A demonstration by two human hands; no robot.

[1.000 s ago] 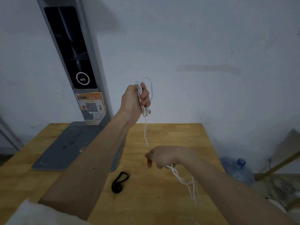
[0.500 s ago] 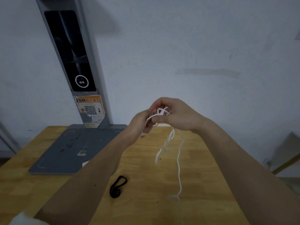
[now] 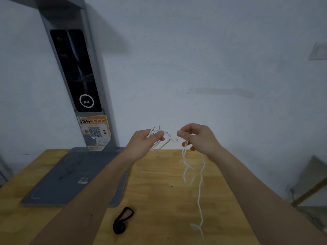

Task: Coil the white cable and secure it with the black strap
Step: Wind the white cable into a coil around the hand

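— What are the hands doing right now?

— Both are raised above the worktop (image 3: 159, 200). The left hand (image 3: 146, 141) has its fingers curled round a small bundle of loops of the white cable (image 3: 200, 183). The right hand (image 3: 199, 138), just beside it, pinches the strand between thumb and fingertip, and the rest hangs below that hand in loose waves, its tail reaching down to the wood.

— How do you reckon it handles?

— Thin, light and limp, I'd say. It holds no shape by itself, so the loops will likely spring apart unless the left hand keeps them pinched at one point. Best to take each new length close to the bundle.

— And the black strap (image 3: 123, 221)?

— Lying untouched on the worktop, below the left forearm, well apart from both hands. It looks soft and looped.

— Anything readable?

— Beyond the left hand a grey stand (image 3: 74, 68) bears an orange-and-white sticker (image 3: 94, 132) with a QR code and Chinese characters, too blurred for me to make out.
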